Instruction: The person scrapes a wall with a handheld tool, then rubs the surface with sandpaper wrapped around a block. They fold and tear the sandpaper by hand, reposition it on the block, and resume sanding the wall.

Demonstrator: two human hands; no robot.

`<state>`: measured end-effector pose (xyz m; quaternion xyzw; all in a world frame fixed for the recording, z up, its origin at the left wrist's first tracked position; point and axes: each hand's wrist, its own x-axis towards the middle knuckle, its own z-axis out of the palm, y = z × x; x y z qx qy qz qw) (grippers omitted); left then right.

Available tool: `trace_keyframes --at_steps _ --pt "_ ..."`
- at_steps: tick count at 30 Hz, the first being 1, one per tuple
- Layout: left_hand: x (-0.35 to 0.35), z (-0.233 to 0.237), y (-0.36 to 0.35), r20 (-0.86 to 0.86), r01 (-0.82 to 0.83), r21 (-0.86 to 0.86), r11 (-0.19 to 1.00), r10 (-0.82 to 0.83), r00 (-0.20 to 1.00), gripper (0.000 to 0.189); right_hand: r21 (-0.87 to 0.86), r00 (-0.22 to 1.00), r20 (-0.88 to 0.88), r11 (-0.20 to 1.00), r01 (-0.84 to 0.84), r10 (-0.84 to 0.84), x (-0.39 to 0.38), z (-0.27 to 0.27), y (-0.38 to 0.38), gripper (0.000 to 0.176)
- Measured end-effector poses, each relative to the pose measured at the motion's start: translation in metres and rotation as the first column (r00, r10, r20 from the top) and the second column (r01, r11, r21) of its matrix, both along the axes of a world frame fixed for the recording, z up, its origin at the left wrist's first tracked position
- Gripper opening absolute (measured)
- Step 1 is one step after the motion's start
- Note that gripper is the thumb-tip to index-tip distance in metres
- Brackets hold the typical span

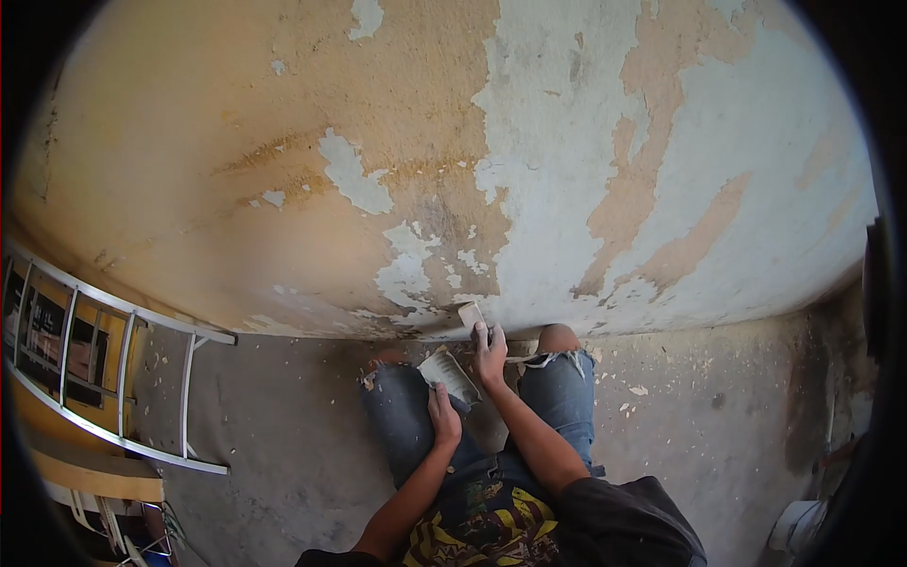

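Observation:
My right hand (490,355) is closed round a small putty knife (470,315), its pale flat blade right at the foot of the peeling wall (548,189). Below and to the left, my left hand (443,418) grips a whitish, ribbed, shallow tray (452,376) by its near edge, between my knees. The wall shows yellow-orange paint on the left and a bare whitish layer on the right, with ragged flaked borders.
An aluminium ladder (123,373) lies along the left side. Paint flakes dot the concrete floor (699,406). At lower left are a wooden board (99,472) and some cords; a white bucket (798,524) is at lower right.

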<state>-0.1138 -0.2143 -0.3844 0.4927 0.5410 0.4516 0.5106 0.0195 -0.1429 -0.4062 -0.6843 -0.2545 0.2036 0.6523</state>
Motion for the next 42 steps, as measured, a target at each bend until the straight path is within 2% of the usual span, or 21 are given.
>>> trace_keyframes --at_steps 4,6,7,8,10,12,14,15,18,19,20,22,24,25,26,27,31,36,38,39,42 --pt "-0.004 -0.008 -0.006 -0.029 -0.011 0.014 1.000 0.011 1.000 0.053 0.060 0.996 -0.042 0.995 -0.079 0.081 -0.004 0.078 0.002 0.038" --pt "-0.007 -0.007 -0.006 -0.075 0.021 0.014 1.000 -0.020 0.997 0.053 0.123 0.993 -0.080 0.989 -0.082 0.092 -0.005 0.091 0.006 0.036" --pt "-0.007 -0.005 -0.008 -0.083 0.019 -0.001 1.000 -0.019 0.996 0.054 0.140 0.974 -0.190 0.985 -0.098 0.124 -0.008 0.084 0.005 0.036" --pt "-0.004 -0.001 -0.006 -0.086 0.018 -0.011 1.000 -0.019 0.996 0.055 0.153 0.976 -0.184 0.984 -0.091 0.118 -0.009 0.071 0.002 0.036" --pt "0.000 -0.001 -0.005 -0.020 0.016 0.023 1.000 -0.015 1.000 0.055 -0.045 0.998 -0.054 0.998 -0.034 0.031 -0.009 0.044 -0.004 0.037" --pt "0.001 -0.002 -0.004 0.029 0.006 0.031 1.000 -0.007 1.000 0.056 -0.075 0.999 0.022 0.997 -0.025 0.026 -0.009 0.059 -0.004 0.038" --pt "0.001 -0.002 -0.009 -0.108 -0.052 -0.006 0.999 0.052 0.993 0.057 0.103 0.994 -0.066 0.992 -0.077 0.084 -0.006 0.114 -0.002 0.038" --pt "0.000 -0.003 -0.011 -0.110 -0.056 -0.008 0.998 0.054 0.992 0.057 0.206 0.975 -0.182 0.975 -0.088 0.127 -0.002 0.130 0.002 0.037" --pt "-0.006 -0.007 -0.007 -0.132 0.022 0.027 0.999 -0.019 0.991 0.058 0.202 0.957 -0.245 0.974 -0.105 0.154 0.001 0.101 0.005 0.037" --pt "-0.008 -0.018 -0.007 -0.107 0.020 0.009 1.000 -0.018 0.994 0.058 0.094 0.977 -0.166 0.988 -0.122 0.137 0.000 0.092 -0.001 0.037" --pt "-0.004 -0.016 -0.002 -0.082 0.018 -0.010 1.000 -0.018 0.996 0.058 0.107 0.979 -0.155 0.987 -0.116 0.132 0.000 0.097 -0.001 0.037" --pt "0.000 -0.017 0.001 -0.050 0.007 0.043 0.999 -0.005 0.999 0.056 0.084 0.992 0.123 0.996 0.015 -0.025 -0.007 0.100 0.000 0.039" --pt "-0.002 -0.010 -0.009 -0.023 -0.025 0.074 0.997 0.027 0.999 0.054 0.154 0.984 0.176 0.987 -0.048 0.021 0.001 0.162 -0.009 0.041" --pt "-0.003 -0.004 -0.011 -0.056 0.018 0.096 0.995 -0.013 0.998 0.052 0.148 0.977 -0.076 0.972 -0.184 0.197 0.005 0.196 -0.019 0.046" --pt "-0.003 -0.002 -0.008 -0.087 0.065 0.126 0.990 -0.054 0.995 0.050 0.181 0.880 -0.316 0.933 -0.310 0.354 0.008 0.214 -0.022 0.052" --pt "-0.001 -0.001 -0.006 -0.081 0.062 0.138 0.988 -0.051 0.995 0.050 0.185 0.850 -0.361 0.923 -0.338 0.384 0.008 0.213 -0.023 0.057" --pt "0.003 -0.001 -0.006 -0.069 0.053 0.175 0.983 -0.041 0.997 0.047 0.221 0.863 -0.138 0.865 -0.451 0.485 0.017 0.228 -0.054 0.051" --pt "0.006 0.011 -0.009 -0.105 0.059 0.153 0.986 -0.043 0.994 0.048 0.114 0.837 -0.201 0.861 -0.496 0.509 0.051 0.237 -0.066 0.045" --pt "0.004 0.010 -0.009 -0.080 0.049 0.138 0.989 -0.039 0.996 0.049 0.263 0.885 -0.116 0.873 -0.411 0.452 0.065 0.231 -0.060 0.040" --pt "0.003 0.008 -0.009 -0.067 0.050 0.121 0.991 -0.042 0.997 0.049 0.264 0.942 -0.044 0.913 -0.310 0.332 0.069 0.230 -0.057 0.039" --pt "-0.001 0.006 -0.007 -0.063 0.045 0.063 0.997 -0.041 0.997 0.050 0.118 0.939 0.068 0.932 -0.344 0.338 0.081 0.241 -0.066 0.042"
